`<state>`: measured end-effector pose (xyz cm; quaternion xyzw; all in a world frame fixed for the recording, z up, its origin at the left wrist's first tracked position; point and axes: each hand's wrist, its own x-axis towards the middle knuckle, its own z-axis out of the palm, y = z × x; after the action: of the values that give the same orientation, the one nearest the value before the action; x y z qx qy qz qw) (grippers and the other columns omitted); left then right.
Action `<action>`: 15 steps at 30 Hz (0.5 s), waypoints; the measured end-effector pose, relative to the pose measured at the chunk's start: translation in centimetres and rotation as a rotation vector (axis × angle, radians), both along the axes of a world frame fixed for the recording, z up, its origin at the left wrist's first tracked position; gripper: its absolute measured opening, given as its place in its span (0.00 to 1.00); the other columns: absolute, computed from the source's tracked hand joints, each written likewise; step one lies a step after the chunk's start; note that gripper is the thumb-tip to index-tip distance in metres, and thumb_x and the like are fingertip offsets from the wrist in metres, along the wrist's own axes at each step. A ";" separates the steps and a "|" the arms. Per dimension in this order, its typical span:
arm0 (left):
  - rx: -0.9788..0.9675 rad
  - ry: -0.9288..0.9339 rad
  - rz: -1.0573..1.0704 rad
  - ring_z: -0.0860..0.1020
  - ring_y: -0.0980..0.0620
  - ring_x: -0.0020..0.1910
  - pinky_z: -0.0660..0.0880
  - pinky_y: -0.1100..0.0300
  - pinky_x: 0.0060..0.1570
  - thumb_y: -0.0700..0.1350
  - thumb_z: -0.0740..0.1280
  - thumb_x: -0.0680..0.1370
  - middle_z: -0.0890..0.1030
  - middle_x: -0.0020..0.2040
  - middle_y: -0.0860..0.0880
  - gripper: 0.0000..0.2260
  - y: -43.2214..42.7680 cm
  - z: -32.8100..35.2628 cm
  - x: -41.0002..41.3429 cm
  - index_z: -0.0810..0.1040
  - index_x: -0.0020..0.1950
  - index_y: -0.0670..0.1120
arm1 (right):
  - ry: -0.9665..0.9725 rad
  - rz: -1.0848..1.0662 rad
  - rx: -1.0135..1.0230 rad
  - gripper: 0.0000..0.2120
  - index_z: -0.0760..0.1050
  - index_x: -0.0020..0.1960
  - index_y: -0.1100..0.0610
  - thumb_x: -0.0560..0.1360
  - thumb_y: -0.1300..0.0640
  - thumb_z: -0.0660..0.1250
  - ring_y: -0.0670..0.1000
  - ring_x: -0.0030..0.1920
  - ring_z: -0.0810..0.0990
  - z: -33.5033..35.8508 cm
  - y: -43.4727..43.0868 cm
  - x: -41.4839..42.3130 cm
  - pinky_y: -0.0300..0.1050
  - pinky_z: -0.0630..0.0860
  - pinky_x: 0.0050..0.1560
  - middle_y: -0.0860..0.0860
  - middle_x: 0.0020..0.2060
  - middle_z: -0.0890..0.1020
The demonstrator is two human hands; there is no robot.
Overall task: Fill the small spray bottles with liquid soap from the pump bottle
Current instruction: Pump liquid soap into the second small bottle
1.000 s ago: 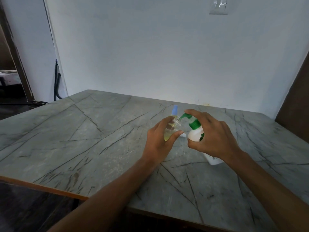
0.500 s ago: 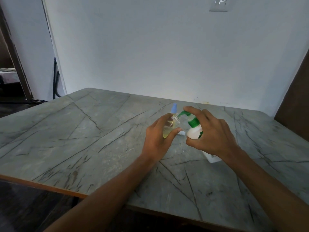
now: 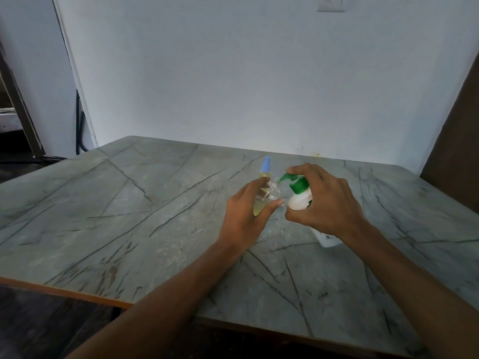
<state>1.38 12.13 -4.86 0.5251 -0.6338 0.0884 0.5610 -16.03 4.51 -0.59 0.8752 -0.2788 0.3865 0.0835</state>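
Observation:
My left hand (image 3: 245, 218) holds a small clear bottle (image 3: 268, 198), uncapped and tilted, with yellowish liquid in its lower part. My right hand (image 3: 329, 206) grips the white pump bottle (image 3: 300, 200) round its neck, a finger resting on the green pump head (image 3: 294, 181). The green spout points into the small bottle's threaded mouth. Behind my left hand stands a second small spray bottle (image 3: 266, 170) with a blue spray cap and yellow liquid, partly hidden by my fingers. The pump bottle's white base (image 3: 328, 239) shows below my right wrist, on the table.
The grey marble-pattern table (image 3: 129, 216) has an orange front edge (image 3: 64, 294) and meets a white wall at the back. A brown panel (image 3: 458, 130) stands at the right; a dark doorway and cable lie at the far left.
The hands and both bottles keep nearly the same pose. The pump head looks slightly raised and the view has shifted a little.

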 end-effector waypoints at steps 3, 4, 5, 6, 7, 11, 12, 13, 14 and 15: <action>-0.008 -0.002 -0.004 0.76 0.62 0.48 0.68 0.79 0.49 0.50 0.73 0.73 0.82 0.54 0.49 0.22 0.0 0.1 -0.1 0.75 0.64 0.43 | -0.012 -0.001 -0.004 0.37 0.66 0.65 0.44 0.58 0.42 0.74 0.51 0.40 0.80 -0.1 0.1 -0.1 0.46 0.78 0.37 0.48 0.52 0.80; -0.013 0.007 -0.010 0.76 0.62 0.48 0.69 0.79 0.49 0.50 0.73 0.73 0.81 0.54 0.49 0.22 0.0 0.1 -0.1 0.75 0.64 0.43 | -0.017 -0.001 -0.006 0.37 0.65 0.66 0.43 0.59 0.42 0.74 0.51 0.40 0.79 -0.1 0.1 -0.1 0.46 0.79 0.38 0.49 0.53 0.80; -0.017 0.018 -0.012 0.76 0.62 0.48 0.69 0.79 0.49 0.50 0.73 0.74 0.81 0.54 0.50 0.22 0.0 0.1 -0.1 0.75 0.64 0.44 | -0.016 -0.002 -0.012 0.38 0.65 0.67 0.43 0.59 0.42 0.74 0.50 0.39 0.79 -0.2 0.1 -0.2 0.45 0.79 0.37 0.49 0.52 0.80; -0.021 0.028 -0.010 0.77 0.61 0.48 0.69 0.79 0.49 0.50 0.73 0.74 0.81 0.54 0.50 0.22 0.0 0.2 -0.1 0.75 0.64 0.44 | -0.008 -0.003 -0.021 0.40 0.64 0.68 0.43 0.59 0.42 0.74 0.50 0.38 0.78 -0.2 0.1 -0.2 0.46 0.79 0.37 0.49 0.51 0.79; -0.024 0.033 -0.004 0.77 0.61 0.48 0.69 0.79 0.49 0.51 0.73 0.74 0.81 0.54 0.51 0.22 0.0 0.2 0.0 0.75 0.64 0.45 | 0.006 -0.005 -0.032 0.41 0.64 0.70 0.43 0.60 0.42 0.74 0.50 0.37 0.77 -0.3 0.1 -0.2 0.46 0.79 0.35 0.49 0.50 0.79; -0.026 0.034 0.010 0.76 0.62 0.48 0.69 0.79 0.48 0.52 0.72 0.74 0.81 0.54 0.51 0.22 -0.1 0.4 0.3 0.75 0.64 0.45 | 0.052 -0.033 -0.064 0.46 0.57 0.76 0.41 0.62 0.42 0.72 0.50 0.33 0.74 -0.3 0.0 -0.1 0.46 0.77 0.31 0.48 0.44 0.75; -0.025 0.035 0.011 0.76 0.62 0.48 0.69 0.79 0.48 0.52 0.72 0.74 0.81 0.54 0.51 0.22 -0.1 0.4 0.3 0.75 0.64 0.45 | 0.054 -0.041 -0.067 0.47 0.55 0.77 0.41 0.62 0.42 0.71 0.50 0.32 0.73 -0.3 0.0 -0.1 0.46 0.77 0.30 0.48 0.43 0.75; -0.024 0.036 0.011 0.76 0.62 0.48 0.69 0.79 0.48 0.51 0.72 0.74 0.81 0.54 0.50 0.22 -0.1 0.4 0.3 0.75 0.64 0.45 | 0.058 -0.048 -0.071 0.47 0.53 0.77 0.41 0.62 0.42 0.71 0.50 0.32 0.73 -0.4 0.0 -0.1 0.46 0.77 0.30 0.48 0.43 0.74; -0.022 0.038 0.012 0.77 0.61 0.48 0.69 0.79 0.48 0.51 0.72 0.74 0.81 0.54 0.50 0.22 -0.2 0.4 0.3 0.74 0.64 0.45 | 0.063 -0.057 -0.077 0.47 0.53 0.77 0.41 0.63 0.41 0.70 0.50 0.32 0.73 -0.4 0.0 -0.1 0.46 0.77 0.30 0.48 0.43 0.74; -0.020 0.037 0.014 0.77 0.61 0.48 0.69 0.79 0.48 0.51 0.72 0.74 0.81 0.54 0.50 0.22 -0.2 0.4 0.4 0.74 0.64 0.45 | 0.073 -0.067 -0.081 0.47 0.53 0.77 0.40 0.63 0.40 0.70 0.50 0.32 0.73 -0.4 0.0 -0.1 0.47 0.77 0.30 0.48 0.44 0.74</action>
<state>1.73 11.96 -4.50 0.5253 -0.6188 0.0888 0.5773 -16.15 4.56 -1.00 0.8747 -0.2890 0.3624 0.1419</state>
